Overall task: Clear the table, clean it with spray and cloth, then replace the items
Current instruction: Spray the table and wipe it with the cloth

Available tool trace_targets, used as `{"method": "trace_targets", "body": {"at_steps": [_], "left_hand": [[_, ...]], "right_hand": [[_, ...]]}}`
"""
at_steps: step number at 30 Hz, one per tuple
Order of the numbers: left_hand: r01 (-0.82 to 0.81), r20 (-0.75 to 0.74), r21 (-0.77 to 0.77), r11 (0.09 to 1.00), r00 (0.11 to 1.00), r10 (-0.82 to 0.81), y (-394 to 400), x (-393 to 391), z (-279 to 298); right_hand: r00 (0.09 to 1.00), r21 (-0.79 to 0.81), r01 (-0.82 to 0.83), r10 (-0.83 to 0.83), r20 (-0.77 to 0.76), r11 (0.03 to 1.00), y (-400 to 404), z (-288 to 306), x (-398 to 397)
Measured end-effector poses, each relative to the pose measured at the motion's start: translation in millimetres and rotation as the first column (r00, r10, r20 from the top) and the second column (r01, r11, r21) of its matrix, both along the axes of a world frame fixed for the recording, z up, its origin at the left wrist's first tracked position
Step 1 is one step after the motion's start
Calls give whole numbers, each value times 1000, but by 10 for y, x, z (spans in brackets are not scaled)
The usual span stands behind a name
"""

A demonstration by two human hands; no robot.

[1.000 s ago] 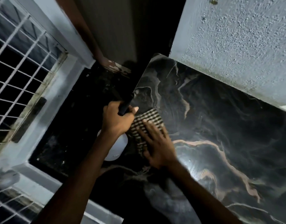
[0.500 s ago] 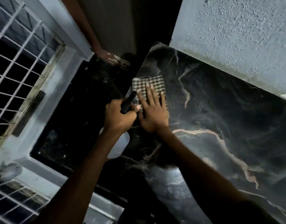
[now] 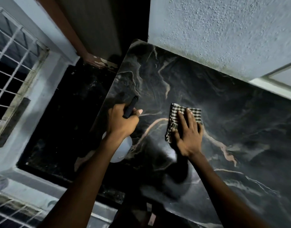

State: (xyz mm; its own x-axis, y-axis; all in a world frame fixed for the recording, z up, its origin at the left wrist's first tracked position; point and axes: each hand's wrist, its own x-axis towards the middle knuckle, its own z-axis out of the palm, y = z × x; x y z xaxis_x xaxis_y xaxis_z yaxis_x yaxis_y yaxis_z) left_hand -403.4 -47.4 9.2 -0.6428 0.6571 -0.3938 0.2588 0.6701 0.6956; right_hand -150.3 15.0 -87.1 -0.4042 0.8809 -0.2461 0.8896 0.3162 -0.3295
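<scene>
Dark marble table [image 3: 223,112]; spray bottle [image 3: 120,152] half hidden under left hand [image 3: 121,122].

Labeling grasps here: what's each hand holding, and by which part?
Left hand grips the spray bottle by its black neck and trigger head. Right hand holds nothing closed; it presses flat on the checked cloth.

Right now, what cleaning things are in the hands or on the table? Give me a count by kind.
Spray bottles: 1, the white spray bottle in the left hand
Cloths: 1, the checked cloth pressed flat on the table under the right hand
Total: 2
</scene>
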Motion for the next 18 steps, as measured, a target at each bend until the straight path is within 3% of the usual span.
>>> {"method": "trace_targets", "body": {"at_steps": [2, 4, 8, 12, 18], "left_hand": [[-2, -12, 13, 1000, 1000, 2, -41, 88, 65], [-11, -9, 6, 1000, 1000, 11, -91, 174, 108], [-18, -39, -17, 1000, 999, 18, -181, 370, 174], [-21, -56, -14, 1000, 998, 20, -285, 570, 245], [-6, -56, 10, 1000, 998, 6, -427, 864, 305]], "right_hand": [[986, -37, 143, -146, -79, 989, 92, -4, -79], [972, -32, 226, -228, -63, 974, 81, -42, -137], [992, 54, 80, -85, 90, 995, -158, -165, -161], [995, 55, -66, 62, 83, 996, -544, -174, 127], [993, -35, -118, 118, -9, 992, -1146, -49, 537]]}}
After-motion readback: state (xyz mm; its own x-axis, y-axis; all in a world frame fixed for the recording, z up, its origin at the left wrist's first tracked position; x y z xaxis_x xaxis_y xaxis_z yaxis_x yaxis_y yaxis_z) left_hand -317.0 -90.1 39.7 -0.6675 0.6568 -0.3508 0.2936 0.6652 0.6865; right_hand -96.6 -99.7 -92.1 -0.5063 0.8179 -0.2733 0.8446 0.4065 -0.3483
